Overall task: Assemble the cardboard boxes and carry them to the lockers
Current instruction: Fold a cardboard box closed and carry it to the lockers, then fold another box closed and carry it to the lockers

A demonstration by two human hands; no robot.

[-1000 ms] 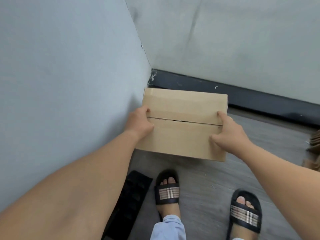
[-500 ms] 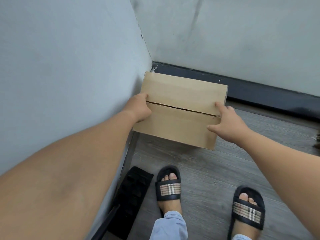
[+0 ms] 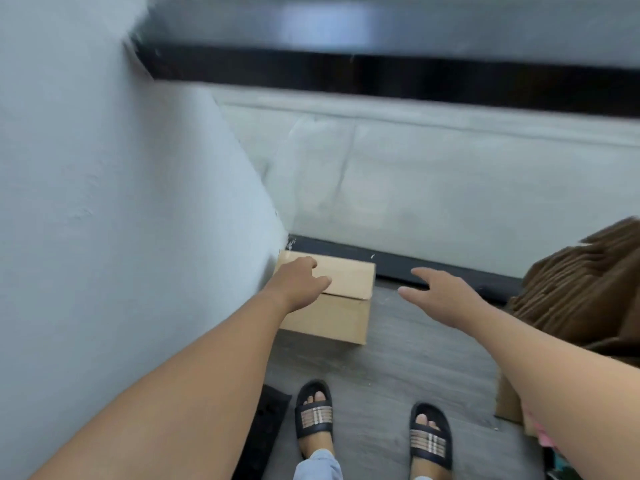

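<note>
Cardboard, plain brown and closed, the assembled box (image 3: 332,299) sits on the grey floor (image 3: 398,358) tucked into the corner where the wall (image 3: 121,202) meets the dark skirting. The left hand (image 3: 301,280) lies over its top flap with fingers loosely bent, while the right hand (image 3: 438,292) hovers clear of it, fingers spread and holding nothing. To leave it well, I'd press the flaps flat, square it against the wall, and keep clear of the flat cardboard stack (image 3: 581,292) on the right.
</note>
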